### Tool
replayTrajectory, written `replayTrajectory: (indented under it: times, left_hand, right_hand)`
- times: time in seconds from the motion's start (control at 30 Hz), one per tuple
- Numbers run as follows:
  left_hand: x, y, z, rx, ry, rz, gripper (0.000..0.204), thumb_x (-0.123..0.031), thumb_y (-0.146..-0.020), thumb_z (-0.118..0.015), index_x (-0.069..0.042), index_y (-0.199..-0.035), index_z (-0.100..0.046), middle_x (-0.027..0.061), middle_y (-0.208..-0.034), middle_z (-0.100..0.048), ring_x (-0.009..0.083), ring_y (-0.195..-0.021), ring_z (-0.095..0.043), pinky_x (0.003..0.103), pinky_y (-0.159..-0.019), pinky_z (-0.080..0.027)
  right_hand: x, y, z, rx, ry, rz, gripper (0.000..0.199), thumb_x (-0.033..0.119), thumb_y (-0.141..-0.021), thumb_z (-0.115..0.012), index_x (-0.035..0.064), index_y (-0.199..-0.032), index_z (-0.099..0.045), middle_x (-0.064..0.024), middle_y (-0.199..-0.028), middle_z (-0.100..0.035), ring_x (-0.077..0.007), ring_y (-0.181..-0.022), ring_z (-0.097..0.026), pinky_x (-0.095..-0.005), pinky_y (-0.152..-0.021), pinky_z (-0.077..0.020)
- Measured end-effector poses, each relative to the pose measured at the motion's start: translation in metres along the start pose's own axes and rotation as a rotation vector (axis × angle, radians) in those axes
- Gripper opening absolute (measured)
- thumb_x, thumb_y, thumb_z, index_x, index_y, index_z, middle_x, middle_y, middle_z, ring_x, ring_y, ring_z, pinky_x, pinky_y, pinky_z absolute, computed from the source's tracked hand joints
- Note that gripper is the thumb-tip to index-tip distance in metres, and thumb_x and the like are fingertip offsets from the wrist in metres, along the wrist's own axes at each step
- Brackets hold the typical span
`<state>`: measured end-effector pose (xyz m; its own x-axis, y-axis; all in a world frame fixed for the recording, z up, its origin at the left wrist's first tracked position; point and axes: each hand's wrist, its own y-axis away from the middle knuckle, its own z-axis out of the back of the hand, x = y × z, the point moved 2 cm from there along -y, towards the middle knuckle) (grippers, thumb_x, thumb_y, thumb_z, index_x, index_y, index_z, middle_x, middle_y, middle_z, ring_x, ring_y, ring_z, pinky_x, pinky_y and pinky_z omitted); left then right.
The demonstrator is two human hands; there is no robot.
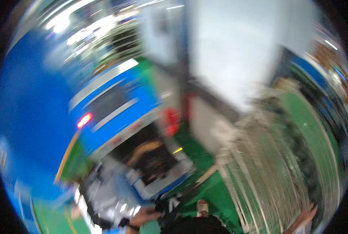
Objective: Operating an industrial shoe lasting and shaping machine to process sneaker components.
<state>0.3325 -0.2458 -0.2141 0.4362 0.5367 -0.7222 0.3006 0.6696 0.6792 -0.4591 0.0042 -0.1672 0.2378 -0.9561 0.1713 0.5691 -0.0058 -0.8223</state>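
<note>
Motion smears much of the head view. My left hand (144, 216) is low in the middle, beside a dark strap-like shape (169, 206) near my body. Its fingers are too blurred to show whether they hold anything. At the lower right, my right hand (308, 214) reaches out with its fingers stretched, next to a pale wire rack or cage (265, 175). I see nothing in that hand, and contact with the wires is unclear. Ahead of my left hand stands a blue machine (146, 111) with a dark open bay (133, 162); a curved brownish thing (144, 150) shows inside.
A blurred grey-white shape (107, 187), perhaps a person's clothing, is close on the left. A large blue surface (29, 105) fills the far left. A tall white cabinet-like block (232, 50) rises ahead. My foot (202, 208) is on the green floor (217, 191).
</note>
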Motion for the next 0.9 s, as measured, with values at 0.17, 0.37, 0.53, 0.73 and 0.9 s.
replayTrajectory:
  times: [0.17, 0.37, 0.53, 0.73, 0.9]
  left_hand:
    - [0.116, 0.111, 0.049, -0.727, 0.224, -0.005, 0.051, -0.036, -0.079, -0.083, 0.003, -0.109, -0.067, 0.0133, -0.110, -0.071, 0.0199, -0.099, -0.065, 0.032, -0.089, -0.051]
    - [0.291, 0.179, 0.099, -1.254, -0.358, 0.191, 0.037, -0.041, -0.076, -0.080, -0.011, -0.097, -0.076, 0.0179, -0.130, -0.061, 0.0377, -0.130, -0.046, 0.049, -0.112, -0.033]
    - [0.394, 0.167, 0.130, -1.265, -0.333, 0.542, 0.035, -0.048, -0.082, -0.068, -0.015, -0.093, -0.075, 0.0132, -0.091, -0.071, 0.0334, -0.103, -0.063, 0.050, -0.106, -0.034]
    - [0.358, 0.189, 0.051, -1.384, -0.270, 0.456, 0.042, -0.048, -0.079, -0.070, -0.011, -0.099, -0.074, 0.0142, -0.097, -0.070, 0.0380, -0.115, -0.055, 0.047, -0.105, -0.042]
    - [0.335, 0.265, -0.142, -1.461, -0.048, 0.456, 0.042, -0.046, -0.075, -0.075, -0.009, -0.094, -0.074, 0.0139, -0.096, -0.068, 0.0345, -0.112, -0.059, 0.044, -0.097, -0.050]
  right_hand:
    - [0.209, 0.111, -0.017, 0.338, -0.121, 1.066, 0.055, 0.027, -0.102, -0.054, 0.0080, -0.150, -0.034, -0.0094, -0.142, -0.052, -0.0309, -0.133, -0.045, -0.0442, -0.109, -0.0377]
    - [0.456, 0.203, 0.301, 1.486, -0.611, 1.146, 0.041, 0.029, -0.105, -0.048, 0.0113, -0.141, -0.055, -0.0141, -0.144, -0.053, -0.0344, -0.133, -0.048, -0.0471, -0.111, -0.0396]
    - [0.499, 0.305, 0.357, 1.566, -0.516, 1.699, 0.047, 0.034, -0.102, -0.053, 0.0119, -0.144, -0.052, -0.0161, -0.139, -0.056, -0.0345, -0.128, -0.052, -0.0467, -0.106, -0.0451]
    - [0.523, 0.369, 0.318, 1.603, -0.644, 2.020, 0.048, 0.029, -0.101, -0.056, 0.0071, -0.143, -0.051, -0.0178, -0.134, -0.061, -0.0327, -0.121, -0.059, -0.0420, -0.099, -0.0485]
    - [0.514, 0.373, 0.416, 1.578, -0.577, 2.176, 0.039, 0.026, -0.099, -0.057, 0.0066, -0.133, -0.061, -0.0158, -0.128, -0.065, -0.0339, -0.117, -0.061, -0.0409, -0.099, -0.0465]
